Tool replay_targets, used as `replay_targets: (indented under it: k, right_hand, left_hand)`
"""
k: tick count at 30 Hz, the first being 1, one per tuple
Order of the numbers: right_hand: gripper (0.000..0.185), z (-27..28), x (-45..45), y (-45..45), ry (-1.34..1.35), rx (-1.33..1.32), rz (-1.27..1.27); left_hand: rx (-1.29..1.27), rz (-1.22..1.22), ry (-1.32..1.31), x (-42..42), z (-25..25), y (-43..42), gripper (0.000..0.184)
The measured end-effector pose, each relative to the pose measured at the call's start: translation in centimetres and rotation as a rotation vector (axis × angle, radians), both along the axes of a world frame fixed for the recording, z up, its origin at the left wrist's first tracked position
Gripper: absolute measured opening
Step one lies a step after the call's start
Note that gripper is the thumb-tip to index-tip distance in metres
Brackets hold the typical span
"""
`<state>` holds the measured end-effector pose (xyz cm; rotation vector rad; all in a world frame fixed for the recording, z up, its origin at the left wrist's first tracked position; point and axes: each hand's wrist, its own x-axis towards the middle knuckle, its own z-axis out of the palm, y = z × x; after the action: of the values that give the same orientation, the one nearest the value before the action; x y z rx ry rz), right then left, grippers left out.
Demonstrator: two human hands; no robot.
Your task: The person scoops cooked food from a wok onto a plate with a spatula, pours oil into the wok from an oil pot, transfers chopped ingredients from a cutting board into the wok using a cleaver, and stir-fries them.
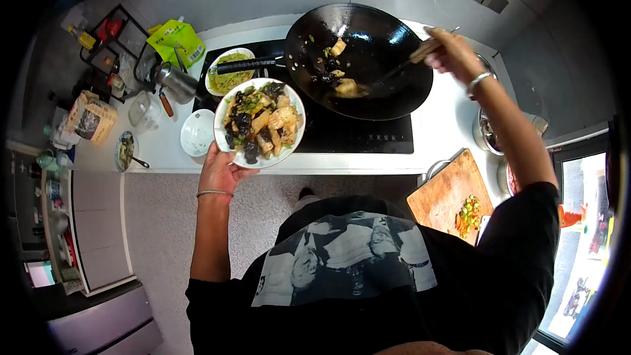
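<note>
My left hand (pixel 223 169) grips the near rim of a white plate (pixel 222 151) heaped with tofu pieces, black fungus and green vegetables. The plate is held up just left of the black wok (pixel 394 92), in front of its wrapped handle (pixel 246 64). Over the wok's right rim, my right hand (pixel 450 52) is closed around the wooden handle of a spatula (pixel 420 51). Its dark shaft reaches down into the wok, where the blade is hard to make out beside some leftover tofu and fungus (pixel 338 73).
The wok sits on a black cooktop (pixel 368 135). A bowl of green food (pixel 230 81) stands behind the plate, and a small white bowl (pixel 197 133) lies left. At right, a cutting board (pixel 437 194) carries chopped peppers (pixel 468 215). A metal pitcher (pixel 177 82) stands back left.
</note>
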<state>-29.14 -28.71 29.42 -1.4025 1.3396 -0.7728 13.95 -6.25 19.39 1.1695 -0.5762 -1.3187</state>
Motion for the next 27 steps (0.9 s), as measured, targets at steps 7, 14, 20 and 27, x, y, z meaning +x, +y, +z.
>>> replay_targets:
  k: [7, 14, 20, 27]
  right_hand:
    - [0.044, -3.4, 1.7, -1.3, -0.311, -0.028, -0.186]
    - [0.057, -1.6, 1.6, 2.4, -0.153, 0.036, -0.104]
    - [0.047, -5.5, 5.7, 0.3, -0.498, -0.028, -0.242]
    - [0.032, -0.2, -0.8, 2.3, -0.013, -0.207, -0.084]
  left_hand:
    - [-0.006, 0.031, 0.025, 0.7, -0.5, 0.7, 0.058]
    - [-0.026, 0.031, 0.049, 0.7, -1.3, 0.9, 0.061]
    - [-0.036, 0.008, 0.054, 0.3, -0.6, 0.0, 0.059]
    - [-0.037, -0.015, 0.064, 1.1, -1.3, 0.0, 0.056]
